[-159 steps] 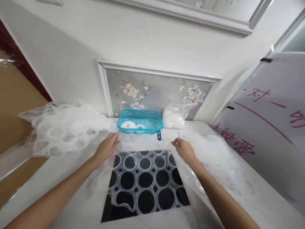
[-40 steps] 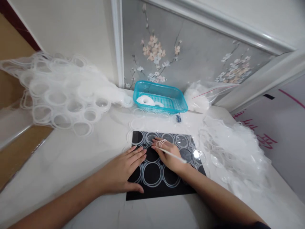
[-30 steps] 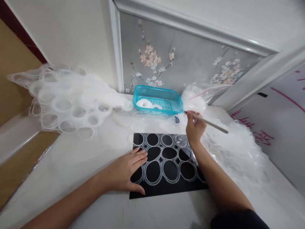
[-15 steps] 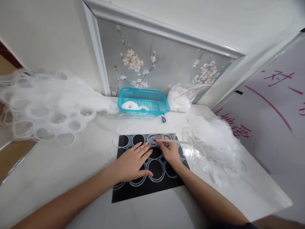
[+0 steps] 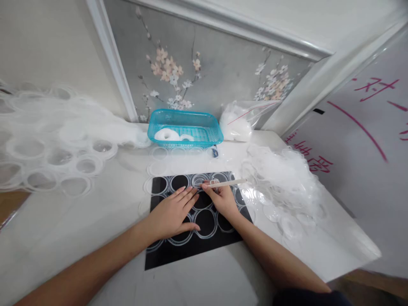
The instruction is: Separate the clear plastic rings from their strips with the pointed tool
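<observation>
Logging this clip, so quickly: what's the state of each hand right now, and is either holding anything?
Left hand: open, palm down over the black mat.
Right hand: closed, holding a thin white stick.

The left grip (image 5: 172,212) lay palm down, fingers (image 5: 188,197) slightly spread toward the far right, thumb (image 5: 190,227) held apart. The right grip (image 5: 225,199) curled leftward in a pinch. Both forearms (image 5: 95,261) slanted inward from near left and near right.
</observation>
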Motion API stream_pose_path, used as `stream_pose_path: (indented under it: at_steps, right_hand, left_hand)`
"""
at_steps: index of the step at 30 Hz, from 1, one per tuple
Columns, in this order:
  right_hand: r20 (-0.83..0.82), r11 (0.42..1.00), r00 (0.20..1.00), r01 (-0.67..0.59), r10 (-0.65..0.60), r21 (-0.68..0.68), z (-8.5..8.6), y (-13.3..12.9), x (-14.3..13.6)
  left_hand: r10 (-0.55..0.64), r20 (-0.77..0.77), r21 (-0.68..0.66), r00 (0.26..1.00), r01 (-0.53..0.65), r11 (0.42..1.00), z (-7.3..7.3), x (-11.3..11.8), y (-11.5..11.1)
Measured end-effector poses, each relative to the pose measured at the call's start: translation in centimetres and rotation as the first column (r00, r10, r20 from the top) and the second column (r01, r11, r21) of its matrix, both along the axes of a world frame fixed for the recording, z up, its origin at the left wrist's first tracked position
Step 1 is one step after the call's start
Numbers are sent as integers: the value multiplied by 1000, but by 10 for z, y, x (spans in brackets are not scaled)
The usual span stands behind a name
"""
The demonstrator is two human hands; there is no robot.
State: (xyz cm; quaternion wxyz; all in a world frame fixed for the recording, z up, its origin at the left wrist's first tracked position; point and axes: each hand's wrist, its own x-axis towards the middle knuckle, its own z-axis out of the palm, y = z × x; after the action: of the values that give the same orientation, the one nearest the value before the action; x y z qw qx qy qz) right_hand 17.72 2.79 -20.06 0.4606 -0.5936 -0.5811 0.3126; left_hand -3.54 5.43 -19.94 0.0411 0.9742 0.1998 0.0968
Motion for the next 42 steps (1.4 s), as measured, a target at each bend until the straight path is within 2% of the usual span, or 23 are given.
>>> stream_pose_path:
  at_steps: [6, 12, 17, 23, 26, 29, 31, 32, 33, 35, 36, 38, 39, 40, 42]
  right_hand:
    - [33, 1000, 999, 0, 0, -7, -1, 0, 0]
    - [100, 998, 995, -10, 4, 63, -3, -4, -2]
    - [90, 999, 996, 1, -4, 38, -1, -1, 1]
    - [211, 997, 977, -19, 3, 74, -2, -4, -2]
    - [393, 986, 918, -102, 43, 131, -6, -10, -6]
    - [593, 963, 796, -239, 123, 122, 0, -2, 5]
    - [601, 970, 799, -144, -3, 196, 13, 15, 25]
    - [554, 965, 820, -9, -143, 264, 21, 23, 37]
    - [432, 890, 800, 260, -416, 375, 29, 31, 49]
    - [345, 818, 763, 399, -547, 414, 38, 36, 68]
    - [324, 840, 796, 382, -511, 385, 38, 33, 72]
    - [334, 956, 904, 203, -266, 210, 31, 19, 70]
    - [308, 984, 938, 129, -161, 121, 24, 10, 66]
    - [268, 992, 956, 102, -117, 69, 17, 2, 60]
    - [179, 993, 977, 114, -116, 26, 6, -9, 49]
  left_hand:
    - [-6, 16, -8, 1000, 6, 1000, -2, 0, 0]
    - [-12, -2, -17, 1000, 12, 1000, -1, 1, 0]
    - [-6, -33, -29, 999, 5, 1000, -1, 2, 0]
    - [-1, -20, -57, 1000, 0, 998, -2, 2, 1]
    - [-3, -34, -69, 999, 0, 998, 1, 3, 1]
    - [-1, -60, -92, 998, -5, 996, 5, 4, 1]
    - [8, -80, -103, 997, -16, 995, 9, 4, 2]
    - [14, -88, -103, 996, -23, 994, 10, 3, 1]
    - [19, -94, -99, 995, -28, 995, 12, 2, 1]
    - [23, -95, -79, 995, -31, 996, 15, 2, 1]
    - [24, -83, -63, 996, -29, 998, 17, 2, 1]
    - [31, -38, -20, 999, -32, 999, 18, 7, 1]
    - [31, -13, 4, 999, -31, 1000, 18, 11, 1]
    - [21, 5, 28, 1000, -21, 999, 17, 16, 1]
    - [-34, 6, 63, 999, 34, 997, 15, 28, 3]
